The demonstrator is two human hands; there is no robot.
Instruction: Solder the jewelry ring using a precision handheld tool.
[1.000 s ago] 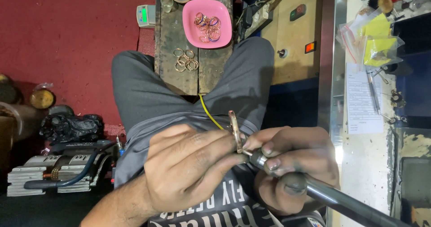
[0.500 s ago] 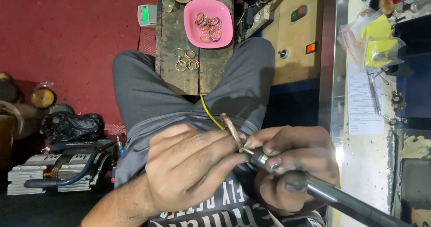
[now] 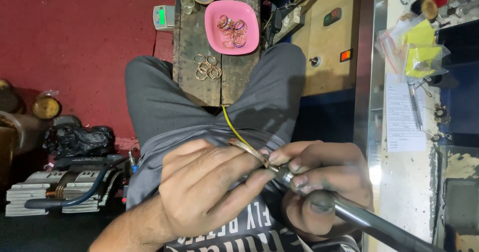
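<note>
Your right hand [image 3: 319, 182] is wrapped around a dark rotary handpiece [image 3: 349, 214], its tip meeting the copper bangle [image 3: 248, 151] that your left hand [image 3: 209, 187] pinches between thumb and fingers over your lap. Beyond your knees, loose rings [image 3: 208, 67] lie on the worn wooden bench [image 3: 192, 37], with more bangles in a pink tray [image 3: 232, 26] farther off.

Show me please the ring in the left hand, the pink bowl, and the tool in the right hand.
ring [image 3: 248, 150]: head view, on its upper band.
pink bowl [image 3: 215, 37]: head view, on its bare left rim.
tool [image 3: 369, 222]: head view, on its dark handle.
</note>
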